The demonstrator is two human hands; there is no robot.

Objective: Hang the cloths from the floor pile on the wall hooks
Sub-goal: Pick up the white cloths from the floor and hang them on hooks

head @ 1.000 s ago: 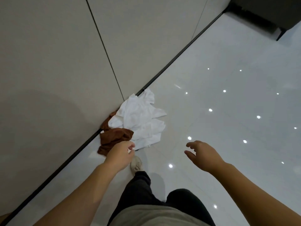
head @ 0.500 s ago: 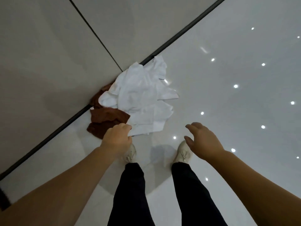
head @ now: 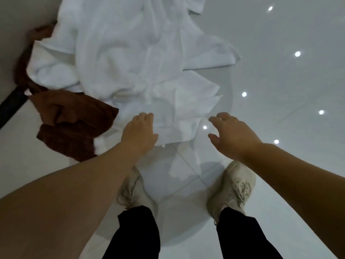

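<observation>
- Cloths: white cloth (head: 134, 58) heaped at twelve o'clock, brown cloth (head: 72, 120) at ten, both against the wall (head: 11, 34).
- I see my left hand (head: 139, 131) over the white hem, fingers curled under; I cannot tell whether they grip.
- My right hand (head: 231, 135) hovers, fingers spread, holding nothing.
- Risk: overlapping layers, so one pull may drag several.
- White heap runs six to twelve.

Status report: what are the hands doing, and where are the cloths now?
Left hand over white cloths, grip unclear. Right hand open, empty. Brown cloth beside them on floor. Nothing blocking.
</observation>
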